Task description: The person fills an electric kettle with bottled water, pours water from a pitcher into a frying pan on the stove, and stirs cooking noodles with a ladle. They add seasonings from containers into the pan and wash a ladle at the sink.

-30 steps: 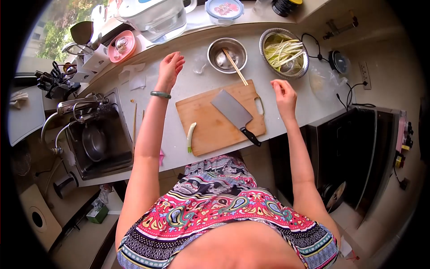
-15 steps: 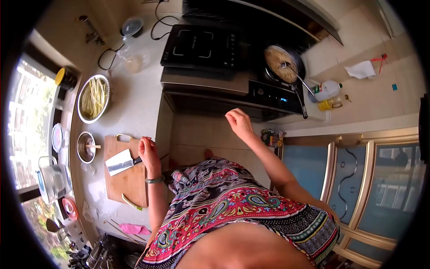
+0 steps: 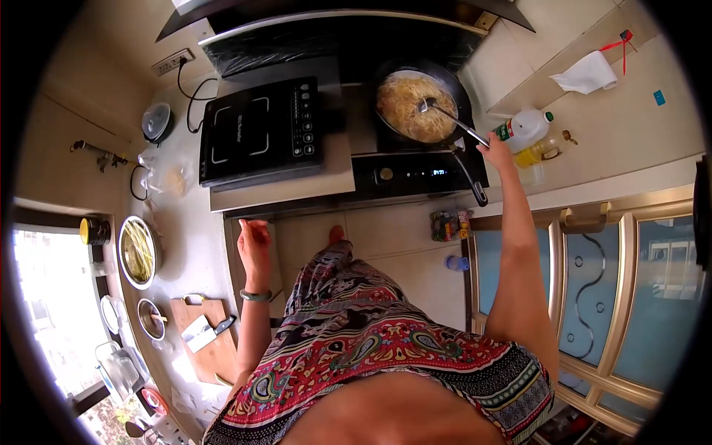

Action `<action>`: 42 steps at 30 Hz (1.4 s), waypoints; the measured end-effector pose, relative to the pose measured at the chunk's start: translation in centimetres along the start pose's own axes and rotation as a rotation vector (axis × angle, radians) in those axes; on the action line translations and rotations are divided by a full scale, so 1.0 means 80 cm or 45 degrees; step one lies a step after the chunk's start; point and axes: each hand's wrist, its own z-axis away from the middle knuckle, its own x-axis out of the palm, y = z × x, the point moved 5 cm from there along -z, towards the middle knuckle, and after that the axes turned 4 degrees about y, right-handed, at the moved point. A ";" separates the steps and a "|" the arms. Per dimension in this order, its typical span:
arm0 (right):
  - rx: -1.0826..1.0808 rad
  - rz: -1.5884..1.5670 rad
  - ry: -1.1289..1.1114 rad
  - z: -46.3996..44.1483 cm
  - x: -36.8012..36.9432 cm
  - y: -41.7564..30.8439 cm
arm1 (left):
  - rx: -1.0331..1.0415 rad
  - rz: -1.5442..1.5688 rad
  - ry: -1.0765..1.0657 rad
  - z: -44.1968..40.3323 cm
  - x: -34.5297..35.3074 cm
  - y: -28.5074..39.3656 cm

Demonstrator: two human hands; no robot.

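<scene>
Change noted: half a second ago the right hand (image 3: 497, 153) was free, short of the stove; now the long-handled silver metal utensil (image 3: 461, 124) is gripped by it near the handle's end. The view has also swung, so the round black frying pan (image 3: 463, 96) is now shown at upper centre-right, and the rectangular wooden cutting board (image 3: 219, 357), with the black-handled cleaver (image 3: 199, 334) on it, is left at lower left. Judged meaning: work is now centred on the pan.

The utensil's head is rested in pale, stringy food (image 3: 403, 111) inside the pan, on the black stove (image 3: 406, 175); the pan's own handle is pointed toward the frame's centre and is not held.

Pose: right arm stretched up from lower right, nearly straight, fingers closed around the handle, beside the bottle of yellow liquid (image 3: 531, 155). Left hand (image 3: 254, 251) raised at centre-left, below the flat black induction cooker (image 3: 259, 130); fingers loosely bent, nothing seen grasped, no contact made out. A dark green bangle (image 3: 256, 295) is worn on that wrist. Exact right thumb placement cannot be told.
</scene>
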 end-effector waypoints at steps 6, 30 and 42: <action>-0.466 0.109 0.349 0.012 -0.057 -0.075 | -0.071 -0.064 -0.154 -0.047 0.085 -0.016; 0.417 -1.218 -1.159 -0.076 -0.004 -0.048 | -0.110 0.250 0.088 0.099 0.239 -0.077; 0.245 -1.194 -1.256 -0.050 -0.059 -0.051 | -0.099 0.339 0.071 0.109 0.267 -0.077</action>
